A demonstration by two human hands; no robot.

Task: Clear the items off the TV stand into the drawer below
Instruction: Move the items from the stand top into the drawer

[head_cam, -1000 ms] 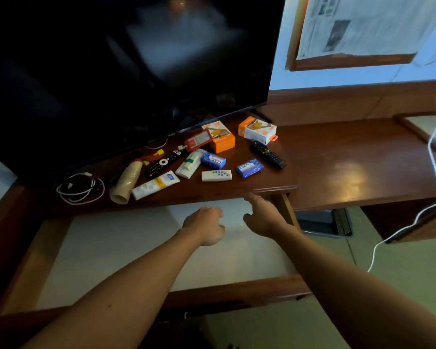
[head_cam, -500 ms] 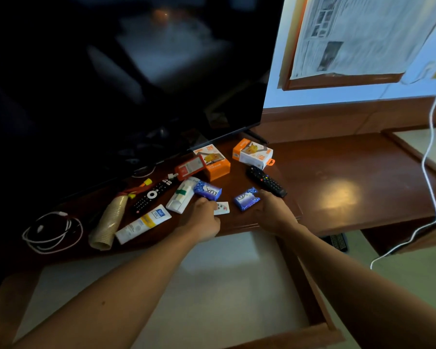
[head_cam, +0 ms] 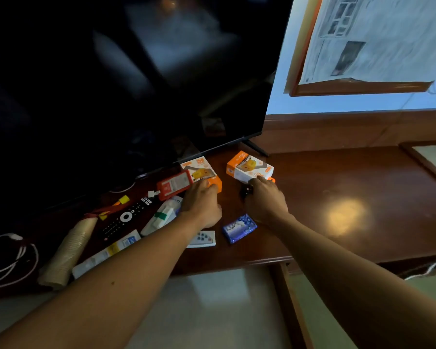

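Note:
The TV stand is littered with small items under the TV. My left hand reaches over them, its fingertips touching the near end of an orange-and-white box. My right hand lies over a small black remote, fingertips on a second orange-and-white box. Between my wrists lie a blue soap packet and a small white remote. Left of my left hand are a red card holder, a white tube, a black TV remote and a cream tube. The open drawer with its pale bottom lies below.
The dark TV screen overhangs the back of the stand. A stack of paper cups and a coiled white cable lie at the far left. A framed newspaper hangs on the wall at right.
Both hands have moved from above the open drawer up onto the stand and on towards the back, past the soap packets to the two orange boxes. The camera has come closer.

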